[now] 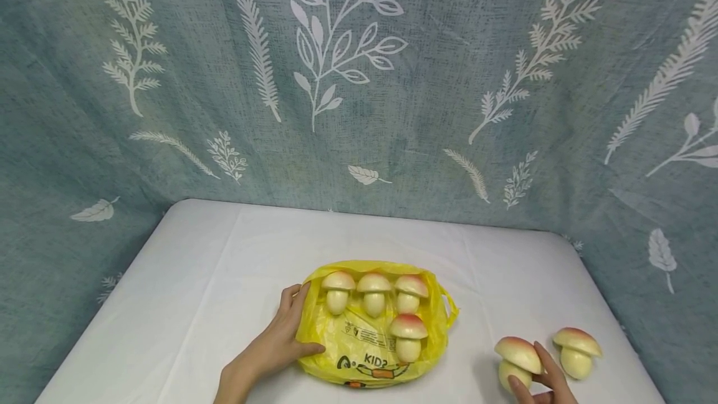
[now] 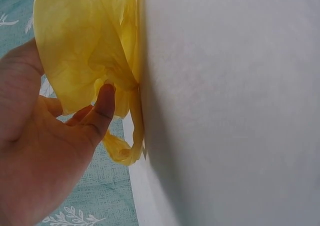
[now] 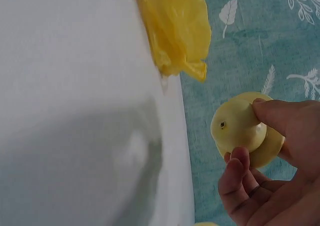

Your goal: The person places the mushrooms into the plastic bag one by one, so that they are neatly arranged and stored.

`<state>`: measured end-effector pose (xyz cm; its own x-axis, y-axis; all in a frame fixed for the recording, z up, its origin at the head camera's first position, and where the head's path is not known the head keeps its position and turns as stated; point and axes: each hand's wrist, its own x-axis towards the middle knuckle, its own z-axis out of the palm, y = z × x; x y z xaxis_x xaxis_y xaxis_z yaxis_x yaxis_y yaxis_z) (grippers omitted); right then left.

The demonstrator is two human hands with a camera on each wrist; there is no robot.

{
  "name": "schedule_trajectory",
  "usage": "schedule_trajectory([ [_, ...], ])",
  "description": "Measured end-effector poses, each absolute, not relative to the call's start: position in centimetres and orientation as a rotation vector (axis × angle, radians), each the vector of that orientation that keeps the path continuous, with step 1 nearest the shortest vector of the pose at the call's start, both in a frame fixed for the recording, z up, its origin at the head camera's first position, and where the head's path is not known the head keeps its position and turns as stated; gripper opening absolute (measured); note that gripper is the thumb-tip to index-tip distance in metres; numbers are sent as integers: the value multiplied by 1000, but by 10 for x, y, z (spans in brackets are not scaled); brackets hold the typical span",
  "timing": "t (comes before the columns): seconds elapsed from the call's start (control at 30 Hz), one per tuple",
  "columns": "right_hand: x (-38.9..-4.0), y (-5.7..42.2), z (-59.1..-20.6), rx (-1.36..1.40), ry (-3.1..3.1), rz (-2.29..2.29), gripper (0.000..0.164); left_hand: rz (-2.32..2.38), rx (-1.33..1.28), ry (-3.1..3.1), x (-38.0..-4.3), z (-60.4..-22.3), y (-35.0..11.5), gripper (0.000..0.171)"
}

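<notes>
A yellow plastic bag (image 1: pixel 342 354) lies with its mouth spread wide, showing toy mushrooms inside. Three of them form a row at the back, and another mushroom (image 1: pixel 408 335) sits in front of the row's right end. My left hand (image 1: pixel 277 338) holds the bag's left edge; in the left wrist view its fingers (image 2: pixel 104 106) are bent against the yellow plastic. Off to the bag's right, my right hand (image 1: pixel 541 382) grips a mushroom (image 1: pixel 517 357) with a red-tinged cap, thumb and fingers around it. The right wrist view shows that mushroom's pale stem base (image 3: pixel 232 126).
One more mushroom (image 1: pixel 578 351) stands on the white table (image 1: pixel 185 304), just right of my right hand. A loop handle (image 1: pixel 450 310) sticks out from the bag's right side. Behind the table hangs a green leaf-patterned curtain (image 1: pixel 426 129).
</notes>
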<state>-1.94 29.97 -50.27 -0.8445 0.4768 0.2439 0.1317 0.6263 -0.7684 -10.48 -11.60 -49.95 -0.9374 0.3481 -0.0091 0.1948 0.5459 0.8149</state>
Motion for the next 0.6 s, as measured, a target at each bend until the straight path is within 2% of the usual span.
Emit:
schedule_trajectory([
  [0.2,-23,287,-501,-514,-2535,1068,71,1355,460,2597,-105,-499,-116,109],
  [0.47,-30,274,-489,-637,-2816,1160,85,1377,449,2582,-105,-497,-116,110],
  [0.6,-29,257,-477,-580,-2836,1193,81,1373,448,2581,-105,-497,-116,109],
])
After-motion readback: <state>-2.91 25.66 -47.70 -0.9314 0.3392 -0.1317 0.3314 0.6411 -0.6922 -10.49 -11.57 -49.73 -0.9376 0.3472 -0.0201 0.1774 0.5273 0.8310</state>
